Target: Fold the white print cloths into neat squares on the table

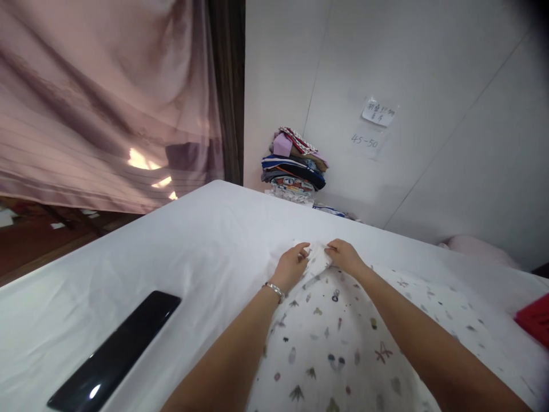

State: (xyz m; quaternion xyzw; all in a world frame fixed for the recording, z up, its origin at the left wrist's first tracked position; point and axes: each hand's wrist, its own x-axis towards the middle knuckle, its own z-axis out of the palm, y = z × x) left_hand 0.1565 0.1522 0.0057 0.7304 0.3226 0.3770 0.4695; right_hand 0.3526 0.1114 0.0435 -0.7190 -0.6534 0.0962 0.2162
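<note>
Printed cloth [326, 332] lies nearest; the left hand [293, 265] and right hand [345, 256] each pinch its far end, apparently to steady that edge between them.

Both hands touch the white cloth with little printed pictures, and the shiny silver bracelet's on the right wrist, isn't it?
Not quite: the head view shows the bracelet on the left wrist. The left hand and right hand touch the cloth.

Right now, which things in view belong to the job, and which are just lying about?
In the job:
patterned white cloth, at left hand and right hand
white-covered surface under it

Apparently lying about:
glossy black slab
folded fabric stack
red object, cut off
</note>
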